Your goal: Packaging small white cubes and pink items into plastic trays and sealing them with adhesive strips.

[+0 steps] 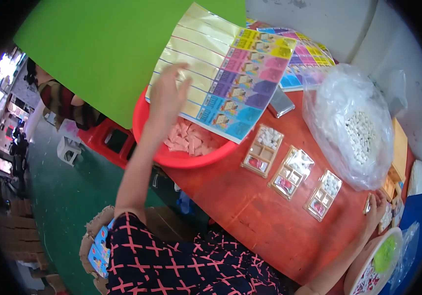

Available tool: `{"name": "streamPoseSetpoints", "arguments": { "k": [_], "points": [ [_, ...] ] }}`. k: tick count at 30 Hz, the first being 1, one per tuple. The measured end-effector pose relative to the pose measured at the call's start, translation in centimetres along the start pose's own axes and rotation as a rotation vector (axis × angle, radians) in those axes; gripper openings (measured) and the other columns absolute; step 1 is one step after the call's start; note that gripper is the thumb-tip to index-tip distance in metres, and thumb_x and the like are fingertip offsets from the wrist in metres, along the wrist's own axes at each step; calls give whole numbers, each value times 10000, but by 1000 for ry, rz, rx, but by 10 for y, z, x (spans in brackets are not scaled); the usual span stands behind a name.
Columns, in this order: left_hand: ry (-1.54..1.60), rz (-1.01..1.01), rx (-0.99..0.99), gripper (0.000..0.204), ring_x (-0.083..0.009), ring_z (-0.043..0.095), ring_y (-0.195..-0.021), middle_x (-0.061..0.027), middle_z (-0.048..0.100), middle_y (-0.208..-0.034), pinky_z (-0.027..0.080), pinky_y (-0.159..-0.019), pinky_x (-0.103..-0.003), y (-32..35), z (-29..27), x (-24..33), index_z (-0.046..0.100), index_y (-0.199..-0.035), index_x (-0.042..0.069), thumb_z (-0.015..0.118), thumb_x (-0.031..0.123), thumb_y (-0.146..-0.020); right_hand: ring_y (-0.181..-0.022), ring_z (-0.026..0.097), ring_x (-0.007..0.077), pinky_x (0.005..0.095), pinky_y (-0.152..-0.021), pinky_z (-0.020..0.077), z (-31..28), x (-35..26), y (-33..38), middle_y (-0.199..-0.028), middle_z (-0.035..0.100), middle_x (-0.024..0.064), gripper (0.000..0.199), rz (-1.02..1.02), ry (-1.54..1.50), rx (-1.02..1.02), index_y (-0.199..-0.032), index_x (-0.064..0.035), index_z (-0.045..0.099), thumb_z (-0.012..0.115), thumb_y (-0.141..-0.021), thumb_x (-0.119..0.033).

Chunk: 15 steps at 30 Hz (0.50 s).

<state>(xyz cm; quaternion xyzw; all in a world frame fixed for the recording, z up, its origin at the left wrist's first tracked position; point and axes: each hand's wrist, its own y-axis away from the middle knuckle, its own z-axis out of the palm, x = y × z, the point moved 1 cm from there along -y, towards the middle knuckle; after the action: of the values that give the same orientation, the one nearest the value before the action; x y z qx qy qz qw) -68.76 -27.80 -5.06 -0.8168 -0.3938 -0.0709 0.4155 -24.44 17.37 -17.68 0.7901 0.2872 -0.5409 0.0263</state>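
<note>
At lower right, my right hand (pixel 375 209) rests on the worktop (pixel 265 216) by small trays (pixel 324 195), grip unclear; upper centre, my left hand (pixel 167 98), fingers spread, presses the printed card sheet (pixel 225 73) over the red basin (pixel 191 160) — best lift it flat, unbent

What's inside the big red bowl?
The red bowl holds a pile of small pink packets. The colourful card sheet and the left hand cover the rest.

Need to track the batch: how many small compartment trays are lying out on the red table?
3, in a diagonal row: one beside the red basin, one in the middle, one nearest the right hand. More may be hidden near that hand.
</note>
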Motion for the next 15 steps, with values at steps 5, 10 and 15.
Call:
{"name": "streamPoseSetpoints", "arguments": {
  "k": [5, 10, 15],
  "points": [
    [-482, -156, -9, 339, -306, 541, -938, -161, 563, -1013, 431, -795, -389, -49, 12, -49, 541, -1027, 21, 631, 157, -730, -848, 535, 102, 214, -653, 409, 104, -102, 2, -981, 560, 38, 318, 59, -115, -69, -1100, -27, 518, 564, -808, -144],
    [-216, 95, -5, 292, -320, 542, -882, -142, 561, -958, 443, -756, -392, -15, 25, -21, 561, -955, 31, 651, 113, -690, -928, 511, 132, 255, -704, 409, 273, -215, -7, -1063, 532, 66, 392, 78, -201, -490, -1154, -22, 454, 494, -841, -255],
    [-110, 160, -84, 247, -324, 545, -880, -138, 559, -968, 448, -746, -379, -12, 23, -4, 577, -911, 32, 653, 93, -683, -762, 573, 139, 262, -691, 467, 366, -259, -6, -866, 607, 62, 282, 17, -476, -443, -1008, 10, 534, 582, -744, -76]
  ]
}}
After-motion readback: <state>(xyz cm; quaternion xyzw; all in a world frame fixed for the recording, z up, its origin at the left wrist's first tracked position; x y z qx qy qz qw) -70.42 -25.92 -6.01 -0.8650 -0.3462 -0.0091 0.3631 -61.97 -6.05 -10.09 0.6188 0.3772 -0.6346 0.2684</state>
